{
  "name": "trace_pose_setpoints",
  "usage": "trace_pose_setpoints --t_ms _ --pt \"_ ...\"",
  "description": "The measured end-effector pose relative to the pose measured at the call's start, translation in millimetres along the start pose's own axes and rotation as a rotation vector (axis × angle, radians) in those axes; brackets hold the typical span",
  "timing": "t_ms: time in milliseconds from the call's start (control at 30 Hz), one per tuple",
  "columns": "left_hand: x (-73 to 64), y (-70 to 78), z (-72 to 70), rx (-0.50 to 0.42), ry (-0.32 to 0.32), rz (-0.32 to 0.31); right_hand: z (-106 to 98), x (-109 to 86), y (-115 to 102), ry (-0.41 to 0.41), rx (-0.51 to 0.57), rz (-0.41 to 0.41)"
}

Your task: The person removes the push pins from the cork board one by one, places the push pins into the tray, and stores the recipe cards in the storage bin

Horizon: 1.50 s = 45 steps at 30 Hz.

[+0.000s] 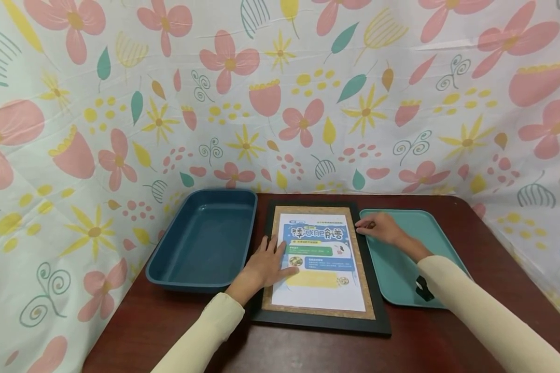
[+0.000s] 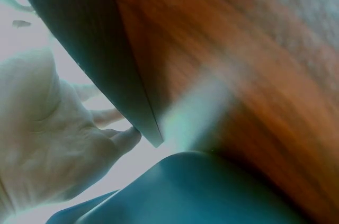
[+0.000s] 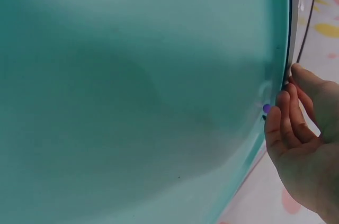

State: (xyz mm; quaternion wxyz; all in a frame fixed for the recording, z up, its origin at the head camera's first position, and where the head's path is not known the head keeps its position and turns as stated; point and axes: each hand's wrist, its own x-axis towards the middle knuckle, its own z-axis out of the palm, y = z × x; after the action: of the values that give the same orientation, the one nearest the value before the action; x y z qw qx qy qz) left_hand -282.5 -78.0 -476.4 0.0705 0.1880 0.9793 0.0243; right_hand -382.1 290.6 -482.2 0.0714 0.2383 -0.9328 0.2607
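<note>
A printed sheet (image 1: 319,298) with blue, green and yellow blocks lies on a black-framed cork board (image 1: 326,322). My left hand (image 1: 265,264) rests spread over the left side of the board, its thumb reaching onto the sheet. The left wrist view shows the palm of that hand beside the dark frame edge (image 2: 106,54). My right hand (image 1: 381,228) is at the board's right edge, fingers bent, fingertips right at the frame. In the right wrist view a purple dot (image 3: 266,108) shows close to its fingertips, by the tray rim. I cannot tell whether these fingers pinch anything.
A deep dark-blue bin (image 1: 205,238) stands left of the board. Close to the board's right side lies a flat teal tray (image 1: 406,280), under my right forearm. Behind the dark wooden table (image 1: 308,355) hangs a flowered cloth (image 1: 303,93).
</note>
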Motion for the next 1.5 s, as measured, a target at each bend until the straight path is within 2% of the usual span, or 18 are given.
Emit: trace_pose_setpoints --t_ms 267,633,867,1200,1500 --pt "0.3 -0.8 1.6 0.002 0.006 0.005 8.3 -2.4 -11.2 -0.004 -0.005 -0.108" --pt "-0.1 0.4 1.0 0.017 -0.008 -0.003 15.9 -10.7 -31.2 -0.018 0.055 -0.179" --pt "0.8 -0.3 0.1 0.017 -0.004 -0.006 16.1 -13.9 -36.2 -0.033 0.085 -0.233" --pt "2.8 -1.7 4.5 0.034 -0.015 -0.019 18.2 -14.2 -38.1 -0.057 0.083 -0.212" --pt "0.8 -0.6 1.8 0.029 0.000 -0.013 17.5 -12.1 -39.5 -0.096 0.074 -0.193"
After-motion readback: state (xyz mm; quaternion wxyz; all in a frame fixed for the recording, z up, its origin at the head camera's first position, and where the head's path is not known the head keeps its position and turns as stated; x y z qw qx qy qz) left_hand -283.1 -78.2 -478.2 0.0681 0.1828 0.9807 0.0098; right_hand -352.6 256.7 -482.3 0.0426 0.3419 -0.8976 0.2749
